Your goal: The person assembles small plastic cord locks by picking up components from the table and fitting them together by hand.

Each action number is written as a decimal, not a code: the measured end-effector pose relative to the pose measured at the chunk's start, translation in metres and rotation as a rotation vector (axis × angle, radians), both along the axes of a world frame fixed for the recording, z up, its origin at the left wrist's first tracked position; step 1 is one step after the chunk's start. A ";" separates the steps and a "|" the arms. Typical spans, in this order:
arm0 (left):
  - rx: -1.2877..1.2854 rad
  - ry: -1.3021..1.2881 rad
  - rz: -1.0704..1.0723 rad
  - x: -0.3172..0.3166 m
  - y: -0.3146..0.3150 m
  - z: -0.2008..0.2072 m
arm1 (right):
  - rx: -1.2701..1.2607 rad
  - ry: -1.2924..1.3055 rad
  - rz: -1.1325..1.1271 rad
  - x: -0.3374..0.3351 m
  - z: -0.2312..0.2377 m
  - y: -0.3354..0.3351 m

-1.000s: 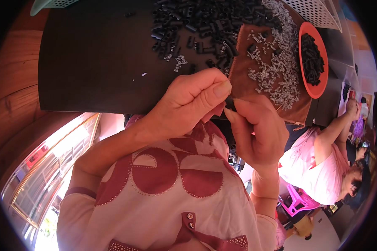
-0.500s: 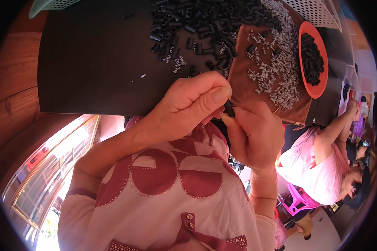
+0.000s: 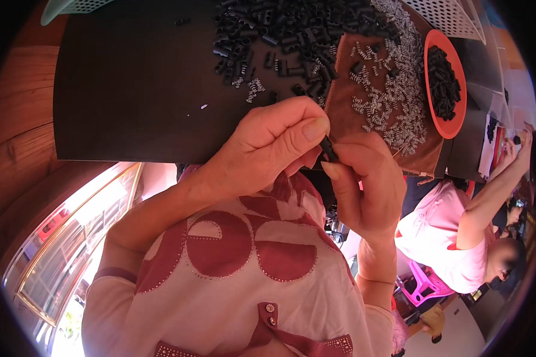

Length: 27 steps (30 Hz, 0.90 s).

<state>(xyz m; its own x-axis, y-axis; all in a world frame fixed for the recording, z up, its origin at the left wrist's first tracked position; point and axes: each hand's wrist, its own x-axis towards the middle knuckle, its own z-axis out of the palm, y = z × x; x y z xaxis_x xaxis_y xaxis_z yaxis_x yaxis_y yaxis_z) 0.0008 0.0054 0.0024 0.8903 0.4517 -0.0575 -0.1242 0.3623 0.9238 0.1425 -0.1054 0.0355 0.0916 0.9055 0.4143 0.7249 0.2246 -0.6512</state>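
Note:
A small black plastic tube (image 3: 328,149) is pinched between my two hands at the table's near edge. My left hand (image 3: 280,137) is closed, its thumb and curled fingers on the upper end of the tube. My right hand (image 3: 369,184) grips the lower end between thumb and forefinger. Inside the left fingers, the tube's other end is hidden. Beyond my hands lies a heap of similar black tubes (image 3: 292,41). To its right, many small metal springs (image 3: 399,95) are spread over a brown cloth (image 3: 344,119).
An orange bowl (image 3: 449,130) of black parts stands right of the springs. The dark tabletop (image 3: 131,89) extends left, with a few white specks. A white perforated basket (image 3: 449,18) is at the far right, a teal one (image 3: 71,6) far left. Another person in pink (image 3: 438,232) works at right.
My right fingers have shifted and spread slightly, so more of the black tube shows. My left hand has hardly moved. The other person's arms have reached farther out.

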 end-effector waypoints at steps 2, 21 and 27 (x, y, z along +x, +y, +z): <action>0.010 0.006 -0.013 -0.001 0.000 0.002 | -0.004 0.089 0.021 0.003 -0.005 -0.002; -0.569 0.029 -0.133 -0.001 -0.007 -0.002 | -0.018 0.154 0.011 -0.003 0.008 0.010; -0.514 0.013 -0.194 -0.002 -0.005 0.002 | 0.100 0.152 0.043 -0.002 -0.003 0.009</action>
